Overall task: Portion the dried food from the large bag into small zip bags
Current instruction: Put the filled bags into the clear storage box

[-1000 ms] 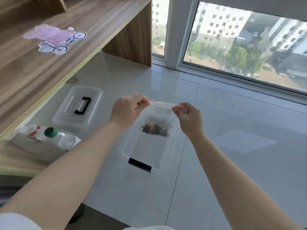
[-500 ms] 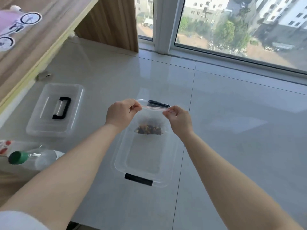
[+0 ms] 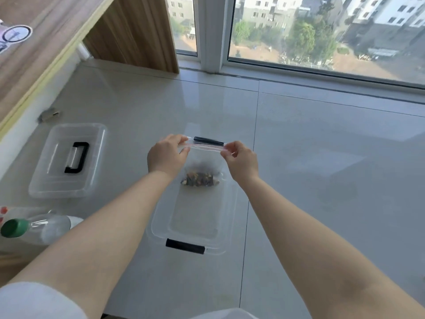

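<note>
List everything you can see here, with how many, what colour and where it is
small zip bag: one, clear with a pink zip strip, held up by its top corners over the open box
dried food: one small clump, dark brown, at the bag's bottom
storage box: one, clear with black handles, open on the floor under the bag
box lid: one, clear with a black handle, on the floor at left
bottle: one, clear with a green cap, lying at far left
sticker: one, partly cut off, on the wooden surface at top left
left hand: pinching the bag's left corner
right hand: pinching the right corner
</note>
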